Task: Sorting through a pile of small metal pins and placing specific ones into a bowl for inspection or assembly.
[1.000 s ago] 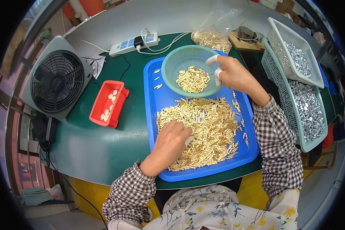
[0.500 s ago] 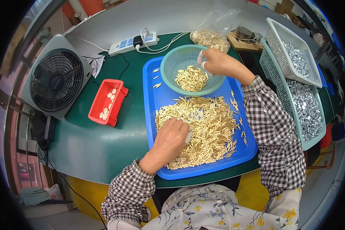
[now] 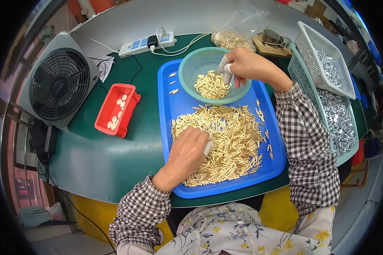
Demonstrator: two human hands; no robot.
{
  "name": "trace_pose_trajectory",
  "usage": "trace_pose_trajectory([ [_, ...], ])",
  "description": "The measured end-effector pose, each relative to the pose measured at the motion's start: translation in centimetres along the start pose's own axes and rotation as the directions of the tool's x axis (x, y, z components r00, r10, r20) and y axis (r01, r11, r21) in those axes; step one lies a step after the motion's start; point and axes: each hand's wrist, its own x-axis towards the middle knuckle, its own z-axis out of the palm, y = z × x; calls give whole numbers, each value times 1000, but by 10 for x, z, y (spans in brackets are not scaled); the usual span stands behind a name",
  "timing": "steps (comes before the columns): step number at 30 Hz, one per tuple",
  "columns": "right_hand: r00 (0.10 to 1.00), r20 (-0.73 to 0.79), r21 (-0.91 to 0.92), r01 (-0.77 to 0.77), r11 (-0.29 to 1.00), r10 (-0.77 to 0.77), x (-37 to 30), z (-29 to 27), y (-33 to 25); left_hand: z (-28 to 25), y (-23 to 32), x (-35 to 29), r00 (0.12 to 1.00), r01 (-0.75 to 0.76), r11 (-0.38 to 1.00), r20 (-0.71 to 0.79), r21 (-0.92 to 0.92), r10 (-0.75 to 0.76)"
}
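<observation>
My left hand [image 3: 187, 151] lies curled and palm-down on the brass pins [image 3: 225, 140] heaped in one blue tray [image 3: 168, 106], pins mostly lying left-right, too many to count. My right hand [image 3: 244, 66] pinches over one green bowl [image 3: 191, 70], far side; what it holds, can't tell. Two baskets [image 3: 323, 63] right.

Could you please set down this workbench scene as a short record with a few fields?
Surface: green table
Left hand: palm down on the heap of small brass pins, fingertips in white cots
Right hand: over the green bowl, fingers pointing down at the pins inside
Tray: blue tray holding the heap and the bowl
Left of tray: red bin with pale round pieces; grey fan
Right of tray: two mesh baskets of silvery parts
Behind: power strip, clear bag of pins
</observation>
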Motion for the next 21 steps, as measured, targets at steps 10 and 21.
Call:
trace_pose_trajectory([
  [10, 990, -110, -182, 62, 981, -83, -95, 5, 22, 1, 2, 1, 997, 54, 979, -50, -198, -66],
  [21, 989, -142, -223, 0, 975, -33, -77, 26, 72, 1, -4, 3, 877, 398, 589, 101, -703, -471],
])
